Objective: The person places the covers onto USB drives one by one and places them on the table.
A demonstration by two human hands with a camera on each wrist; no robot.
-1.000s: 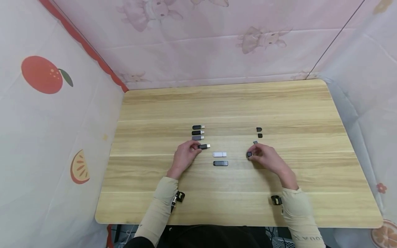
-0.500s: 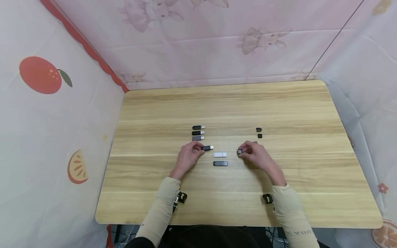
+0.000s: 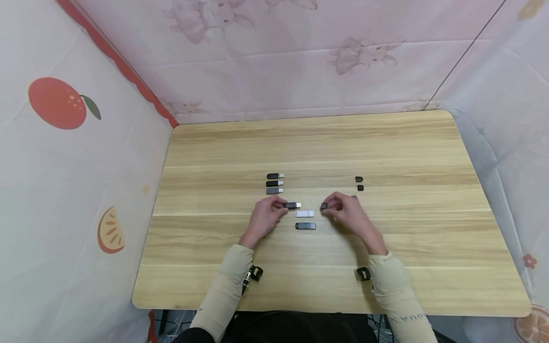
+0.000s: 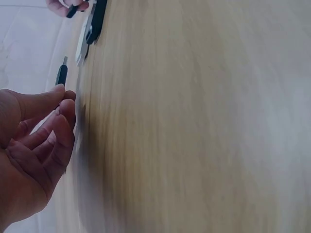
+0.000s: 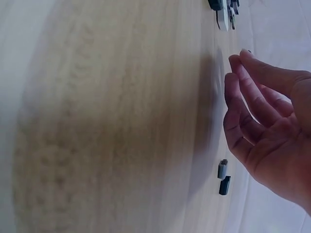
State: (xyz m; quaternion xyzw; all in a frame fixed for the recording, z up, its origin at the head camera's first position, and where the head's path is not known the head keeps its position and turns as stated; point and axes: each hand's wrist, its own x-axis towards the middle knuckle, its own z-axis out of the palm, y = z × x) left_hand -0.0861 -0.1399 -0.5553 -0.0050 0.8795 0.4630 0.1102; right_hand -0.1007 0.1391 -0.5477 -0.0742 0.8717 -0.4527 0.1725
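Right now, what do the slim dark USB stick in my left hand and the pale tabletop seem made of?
Slim dark USB stick: probably plastic, matte, evenly dark; its silvery connector looks metallic. Pale rectangular tabletop: from its grain streaks, wood or wood-print laminate, apparently satin.

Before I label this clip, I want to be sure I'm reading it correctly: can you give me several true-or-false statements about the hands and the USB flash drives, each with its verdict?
1. The left hand holds a dark USB flash drive with its connector exposed. True.
2. The right hand pinches a small dark cap. True.
3. The small dark cap is already on the held drive. False: a gap separates them.
4. Three uncapped USB flash drives lie in a column beyond the left hand. True.
5. In the head view, the white USB flash drive appears below the black-and-gray USB flash drive. False: it appears above it.
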